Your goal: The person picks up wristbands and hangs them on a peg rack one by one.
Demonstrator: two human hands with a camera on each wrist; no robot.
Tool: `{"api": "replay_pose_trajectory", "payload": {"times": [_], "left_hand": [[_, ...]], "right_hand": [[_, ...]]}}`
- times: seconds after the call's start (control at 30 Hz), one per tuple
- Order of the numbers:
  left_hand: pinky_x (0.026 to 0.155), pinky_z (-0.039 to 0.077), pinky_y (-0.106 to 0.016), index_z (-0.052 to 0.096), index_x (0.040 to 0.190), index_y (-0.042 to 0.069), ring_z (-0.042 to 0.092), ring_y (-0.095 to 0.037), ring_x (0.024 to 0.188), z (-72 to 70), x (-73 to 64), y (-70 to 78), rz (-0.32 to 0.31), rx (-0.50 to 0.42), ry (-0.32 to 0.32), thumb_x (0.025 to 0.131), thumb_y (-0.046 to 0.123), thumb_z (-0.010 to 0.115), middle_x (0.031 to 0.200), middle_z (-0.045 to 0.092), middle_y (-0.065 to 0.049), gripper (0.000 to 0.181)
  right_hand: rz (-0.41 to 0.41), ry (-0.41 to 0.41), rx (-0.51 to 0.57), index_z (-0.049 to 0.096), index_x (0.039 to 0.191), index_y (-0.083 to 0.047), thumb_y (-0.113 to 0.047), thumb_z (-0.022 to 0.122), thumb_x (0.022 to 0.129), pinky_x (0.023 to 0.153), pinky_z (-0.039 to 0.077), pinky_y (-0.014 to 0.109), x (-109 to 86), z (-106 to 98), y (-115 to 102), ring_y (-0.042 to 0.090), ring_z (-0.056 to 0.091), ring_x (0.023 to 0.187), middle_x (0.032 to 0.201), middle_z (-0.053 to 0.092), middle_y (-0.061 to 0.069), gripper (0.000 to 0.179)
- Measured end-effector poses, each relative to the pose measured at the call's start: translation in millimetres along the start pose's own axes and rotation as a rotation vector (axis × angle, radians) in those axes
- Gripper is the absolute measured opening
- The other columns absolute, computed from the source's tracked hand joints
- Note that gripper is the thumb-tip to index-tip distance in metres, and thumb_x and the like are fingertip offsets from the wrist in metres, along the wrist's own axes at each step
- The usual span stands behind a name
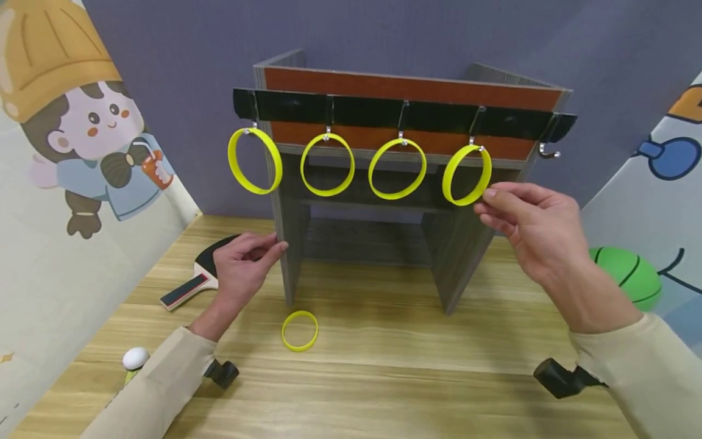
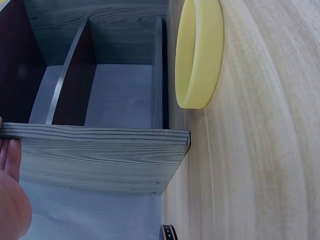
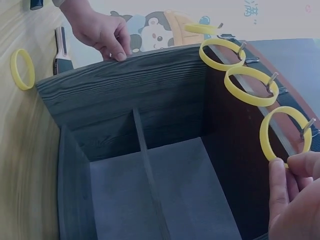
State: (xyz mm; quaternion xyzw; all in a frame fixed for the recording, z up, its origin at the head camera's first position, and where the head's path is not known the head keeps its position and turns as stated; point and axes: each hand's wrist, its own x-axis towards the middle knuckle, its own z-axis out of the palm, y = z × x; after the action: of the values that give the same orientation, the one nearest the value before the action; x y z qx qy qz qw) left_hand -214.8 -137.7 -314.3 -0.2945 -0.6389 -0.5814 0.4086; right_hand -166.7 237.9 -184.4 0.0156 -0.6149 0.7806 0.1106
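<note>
Several yellow rings, such as the leftmost ring (image 1: 278, 164), hang from metal hooks on a black strip (image 1: 367, 113) across the front of a grey wooden shelf (image 1: 290, 256). My right hand (image 1: 540, 228) pinches the lower edge of the rightmost hanging ring (image 1: 446, 183) between thumb and fingers; in the right wrist view this ring (image 3: 265, 135) still loops around its hook. With thumb and fingers on either side, my left hand (image 1: 244, 262) grips the front edge of the shelf's left side panel (image 2: 95, 134). A loose yellow ring (image 1: 284, 338) lies on the table before the shelf.
The rightmost hook (image 1: 550, 153) bears no ring. A table tennis bat (image 1: 189, 289) lies behind my left hand, and a white ball (image 1: 135, 358) is beside my left sleeve. To the right sits a green ball (image 1: 631, 277). Everything rests on a wooden table (image 1: 384, 390).
</note>
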Motion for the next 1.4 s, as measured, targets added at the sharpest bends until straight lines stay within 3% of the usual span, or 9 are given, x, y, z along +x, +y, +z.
{"api": "replay_pose_trajectory", "payload": {"times": [0.17, 0.33, 0.6, 0.8, 1.1, 1.4], "left_hand": [[0.057, 0.051, -0.016, 0.069, 0.084, -0.015, 0.062, -0.009, 0.062, 0.4, 0.1, 0.0, 0.003, 0.006, -0.001, 0.064, -0.025, 0.071, 0.071, 0.063, -0.023, 0.022], [0.057, 0.05, -0.015, 0.069, 0.084, -0.015, 0.061, -0.008, 0.062, 0.5, -0.2, -0.7, -0.004, 0.013, 0.0, 0.065, -0.025, 0.071, 0.07, 0.063, -0.023, 0.022], [0.056, 0.05, -0.015, 0.069, 0.083, -0.016, 0.061, -0.009, 0.061, 1.9, -0.8, -1.8, 0.004, 0.016, 0.007, 0.064, -0.026, 0.071, 0.069, 0.063, -0.023, 0.022], [0.056, 0.05, -0.015, 0.07, 0.084, -0.015, 0.061, -0.009, 0.061, 1.3, -0.3, -1.4, -0.001, 0.028, 0.005, 0.064, -0.025, 0.072, 0.07, 0.063, -0.022, 0.022], [0.056, 0.05, -0.015, 0.069, 0.084, -0.015, 0.061, -0.008, 0.061, 1.9, 0.0, -1.9, 0.003, 0.037, 0.004, 0.064, -0.025, 0.072, 0.069, 0.063, -0.022, 0.023], [0.056, 0.05, -0.015, 0.069, 0.083, -0.016, 0.061, -0.008, 0.06, 1.5, 0.4, -2.5, 0.006, 0.044, 0.011, 0.064, -0.025, 0.072, 0.069, 0.063, -0.022, 0.022]], "right_hand": [[0.002, -0.027, 0.014, 0.071, 0.101, 0.002, -0.01, 0.081, 0.074, 0.073, 0.055, 0.028, -5.1, -4, 10, 0.021, 0.069, 0.078, 0.092, 0.07, 0.012, 0.031], [-0.013, -0.143, 0.044, 0.071, 0.096, 0.005, -0.001, 0.074, 0.08, 0.071, 0.055, 0.03, -13.6, -7, 31, 0.023, 0.069, 0.075, 0.087, 0.07, 0.014, 0.017], [0.012, -0.235, -0.137, 0.071, 0.091, 0.002, -0.002, 0.07, 0.084, 0.07, 0.056, 0.032, -29.2, -11, 79, 0.02, 0.069, 0.075, 0.085, 0.07, 0.011, 0.008], [0.024, -0.273, -0.127, 0.072, 0.09, 0.001, 0.001, 0.069, 0.084, 0.069, 0.056, 0.034, -34.8, -7, 98, 0.02, 0.069, 0.074, 0.083, 0.07, 0.01, 0.006], [0.142, -0.325, -0.221, 0.068, 0.093, 0.009, -0.001, 0.071, 0.083, 0.075, 0.055, 0.043, -43.5, 1, 136, 0.024, 0.068, 0.077, 0.086, 0.069, 0.016, 0.015], [0.212, -0.472, -0.255, 0.062, 0.099, 0.018, -0.001, 0.072, 0.082, 0.074, 0.055, 0.044, -54.8, 19, 176, 0.025, 0.068, 0.076, 0.085, 0.068, 0.021, 0.029]]}}
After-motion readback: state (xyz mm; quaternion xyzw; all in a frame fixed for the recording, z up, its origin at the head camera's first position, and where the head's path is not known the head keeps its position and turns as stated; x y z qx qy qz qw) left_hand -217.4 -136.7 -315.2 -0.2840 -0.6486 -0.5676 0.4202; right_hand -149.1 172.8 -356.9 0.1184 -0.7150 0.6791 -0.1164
